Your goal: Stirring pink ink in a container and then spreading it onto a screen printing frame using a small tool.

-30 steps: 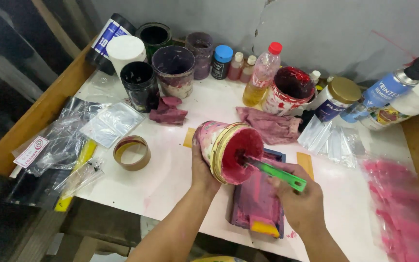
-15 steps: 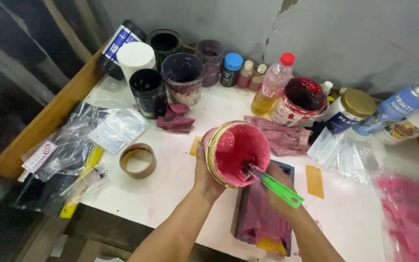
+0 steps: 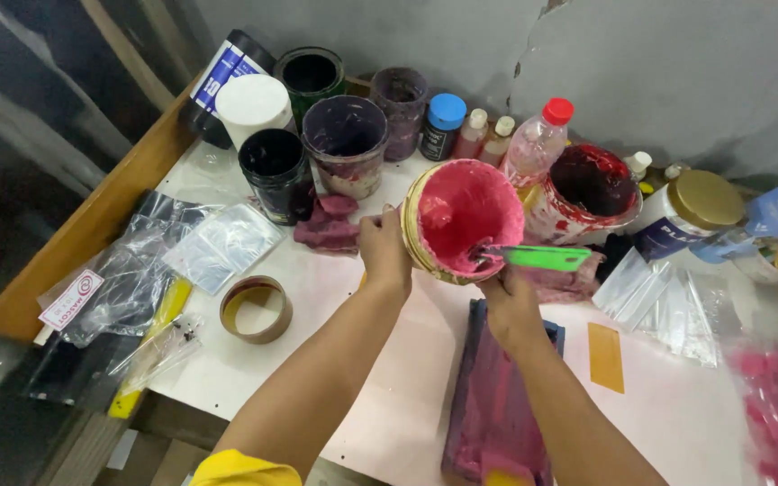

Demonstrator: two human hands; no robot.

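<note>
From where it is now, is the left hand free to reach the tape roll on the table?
Probably not yet. The left hand is gripping the tilted pink paint tub while the right hand works a green scraper in it. The tape roll lies unobstructed nearby.

One view only, from the camera on my head. It looks steeply down and forward over my forearms onto the white table (image 3: 389, 396), close range. The wooden edge (image 3: 92, 225) runs along the left, the grey wall (image 3: 659, 63) closes the top. My lap edge sits at the frame bottom. No second view shares the scene.
</note>
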